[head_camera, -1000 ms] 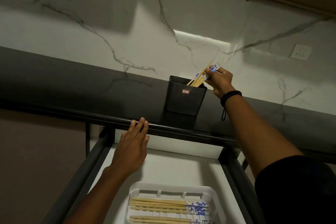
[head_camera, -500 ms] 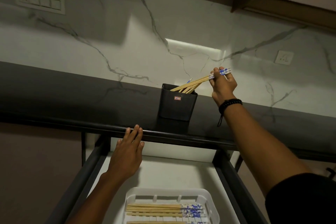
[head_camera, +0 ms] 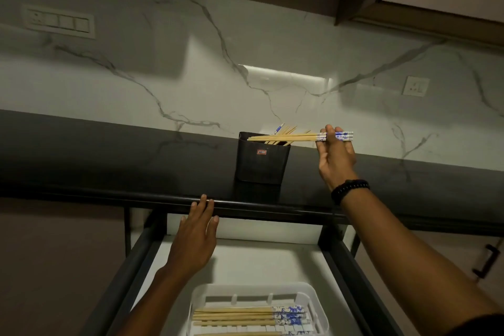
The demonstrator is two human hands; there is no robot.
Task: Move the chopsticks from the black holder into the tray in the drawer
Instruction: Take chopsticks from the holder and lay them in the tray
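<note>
The black holder point(head_camera: 261, 161) stands on the dark counter with a few wooden chopsticks point(head_camera: 286, 131) leaning inside it. My right hand point(head_camera: 335, 155) pinches a pair of chopsticks point(head_camera: 283, 138) by their blue-and-white ends, holding them level above the holder's rim, tips pointing left. My left hand point(head_camera: 195, 240) lies flat with straight fingers touching the counter's front edge above the open drawer. The white tray point(head_camera: 255, 292) in the drawer holds several chopsticks point(head_camera: 245, 316) lying side by side.
The open drawer point(head_camera: 351, 275) has dark side rails and a white floor. A marble backsplash rises behind the dark counter point(head_camera: 109, 155), with a switch panel point(head_camera: 58, 22) at left, a socket point(head_camera: 415, 86) at right and cabinets overhead.
My right hand has drawn the pair of chopsticks out of the holder and swung them from tilted to level. My left hand has stayed on the counter edge.
</note>
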